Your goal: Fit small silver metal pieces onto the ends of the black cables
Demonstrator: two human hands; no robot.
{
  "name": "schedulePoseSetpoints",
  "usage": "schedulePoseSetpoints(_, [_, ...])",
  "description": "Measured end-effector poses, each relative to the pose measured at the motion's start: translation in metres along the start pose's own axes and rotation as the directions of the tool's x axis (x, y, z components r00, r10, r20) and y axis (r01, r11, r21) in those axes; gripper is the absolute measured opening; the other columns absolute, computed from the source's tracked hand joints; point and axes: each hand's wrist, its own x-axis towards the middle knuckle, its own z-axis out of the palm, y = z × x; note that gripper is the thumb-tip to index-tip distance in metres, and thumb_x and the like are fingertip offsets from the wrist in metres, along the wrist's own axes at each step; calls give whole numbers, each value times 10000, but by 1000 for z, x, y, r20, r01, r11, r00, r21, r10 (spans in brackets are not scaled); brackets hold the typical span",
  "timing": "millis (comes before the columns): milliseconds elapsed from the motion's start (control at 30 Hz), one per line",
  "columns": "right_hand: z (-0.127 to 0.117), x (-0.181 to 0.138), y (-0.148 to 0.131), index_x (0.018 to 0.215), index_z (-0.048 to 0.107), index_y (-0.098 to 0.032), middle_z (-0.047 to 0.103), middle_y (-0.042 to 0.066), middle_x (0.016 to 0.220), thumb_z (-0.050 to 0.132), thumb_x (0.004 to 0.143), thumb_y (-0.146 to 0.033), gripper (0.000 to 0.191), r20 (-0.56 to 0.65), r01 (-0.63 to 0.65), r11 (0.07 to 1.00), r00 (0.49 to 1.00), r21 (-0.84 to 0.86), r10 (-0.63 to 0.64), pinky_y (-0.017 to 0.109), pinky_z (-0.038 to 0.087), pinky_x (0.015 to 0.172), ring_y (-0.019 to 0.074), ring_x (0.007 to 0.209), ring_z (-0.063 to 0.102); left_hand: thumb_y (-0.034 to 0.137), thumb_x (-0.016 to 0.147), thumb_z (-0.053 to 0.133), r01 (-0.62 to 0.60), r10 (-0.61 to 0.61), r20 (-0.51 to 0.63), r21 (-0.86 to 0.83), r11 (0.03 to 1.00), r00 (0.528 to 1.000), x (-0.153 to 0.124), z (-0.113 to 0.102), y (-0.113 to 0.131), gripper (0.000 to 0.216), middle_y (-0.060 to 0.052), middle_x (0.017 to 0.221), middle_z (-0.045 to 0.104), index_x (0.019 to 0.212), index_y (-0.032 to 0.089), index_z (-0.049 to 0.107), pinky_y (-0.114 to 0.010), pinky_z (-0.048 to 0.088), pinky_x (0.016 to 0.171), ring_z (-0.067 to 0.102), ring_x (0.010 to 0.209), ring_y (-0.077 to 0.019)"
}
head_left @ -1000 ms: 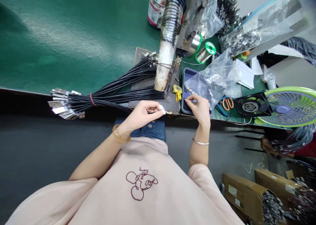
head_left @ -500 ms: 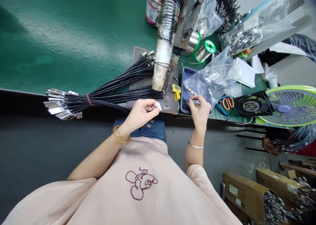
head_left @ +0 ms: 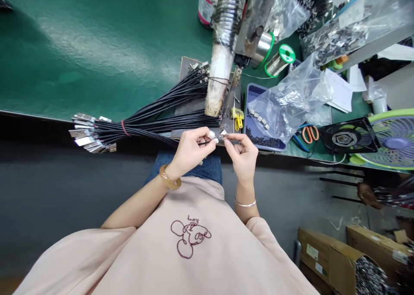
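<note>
My left hand (head_left: 196, 150) is closed in a pinch at the bench edge, white wrapping on its fingertips. A short length of black cable (head_left: 203, 143) shows between its fingers. Just right of it, my right hand (head_left: 242, 155) pinches a small silvery metal connector piece (head_left: 222, 135), close to the left fingertips. Whether cable and metal piece touch is too small to tell. Behind the left hand lies a bundle of black cables (head_left: 155, 128) with flat metal plugs, tied by a red band (head_left: 125, 128). A purple tray (head_left: 248, 97) with small black parts and metal shells stands beyond the right hand.
A soldering tool (head_left: 237, 73) and a taped hose (head_left: 216, 88) reach down over a board. Near them are a yellow clip (head_left: 238, 119), solder spools (head_left: 280, 61), and a plastic bag (head_left: 284, 101). Farther right are orange-handled pliers (head_left: 309, 134), a black fan (head_left: 347, 137) and a green fan (head_left: 396, 142).
My right hand has moved left from over the purple tray to my left hand, carrying a small metal piece. My left hand stays pinched. The whole view has shifted slightly.
</note>
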Motion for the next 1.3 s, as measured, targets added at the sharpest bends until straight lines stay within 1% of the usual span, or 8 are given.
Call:
schedulePoseSetpoints(433, [4, 0, 2, 906, 709, -197, 691, -25, 792, 701, 865, -302, 114, 9, 33, 999, 999, 16, -33, 215, 214, 440, 30, 470, 283, 228, 783, 644, -12, 12, -1, 30, 999, 1000, -3, 1, -1, 110, 18, 651, 552, 732, 141, 600, -159, 388, 509, 472, 556, -69])
schedulePoseSetpoints(600, [2, 1, 2, 966, 714, -197, 692, -15, 762, 690, 888, -367, 189, -20, 108, 985, 994, -135, -111, 207, 385, 501, 61, 521, 470, 205, 791, 645, -70, 65, 66, 67, 995, 996, -4, -2, 1, 102, 25, 654, 534, 724, 139, 605, -153, 382, 514, 442, 574, -67])
schedulePoseSetpoints(733, [-3, 5, 4, 1051, 715, -198, 706, 2, 793, 671, 909, -418, 265, 17, 49, 994, 999, -100, -48, 226, 447, 524, 90, 563, 552, 220, 812, 650, -77, 72, 120, 34, 996, 990, -3, -10, 3, 130, 20, 649, 551, 723, 129, 621, -160, 376, 524, 448, 576, -66])
schedulePoseSetpoints(900, [-5, 3, 4, 937, 759, -222, 736, 22, 884, 665, 933, -319, 135, 27, 348, 902, 935, -255, -353, 252, 434, 536, 96, 599, 563, 296, 860, 656, -11, 33, 184, -117, 993, 982, 0, -15, 5, 196, -28, 733, 662, 796, 117, 704, -200, 459, 616, 557, 643, -103])
schedulePoseSetpoints(1000, [-9, 1, 3, 1001, 752, -234, 709, 6, 805, 635, 952, -306, 146, -48, 391, 871, 905, -298, -423, 255, 419, 524, 97, 576, 555, 295, 857, 669, -9, 29, 143, -138, 990, 989, 0, -12, 6, 195, -31, 751, 671, 783, 122, 719, -211, 445, 632, 558, 666, -110])
schedulePoseSetpoints(1100, [-12, 0, -1, 1125, 665, -237, 579, -49, 625, 542, 987, -323, 204, -234, 341, 931, 902, -130, -363, 235, 408, 474, 94, 490, 516, 291, 850, 664, 12, -3, 73, -130, 991, 997, 0, -8, 8, 230, 3, 640, 567, 693, 124, 674, -212, 353, 559, 465, 594, -88])
schedulePoseSetpoints(1200, [-13, -1, -5, 1207, 545, -255, 680, -46, 753, 510, 1003, -280, 209, -276, 307, 951, 913, -19, -300, 219, 467, 481, 77, 471, 566, 256, 820, 663, 12, -11, 15, -115, 993, 1000, 1, -5, 10, 198, 19, 612, 507, 672, 126, 652, -214, 307, 543, 409, 577, -77])
schedulePoseSetpoints(1300, [-10, -3, -7, 1090, 587, -237, 756, 7, 961, 552, 999, -273, 104, -187, 272, 956, 939, -114, -289, 273, 609, 695, 113, 668, 722, 222, 799, 653, 3, -5, -28, -96, 995, 1000, 3, -2, 9, 153, 34, 592, 452, 677, 130, 659, -212, 261, 523, 350, 560, -67])
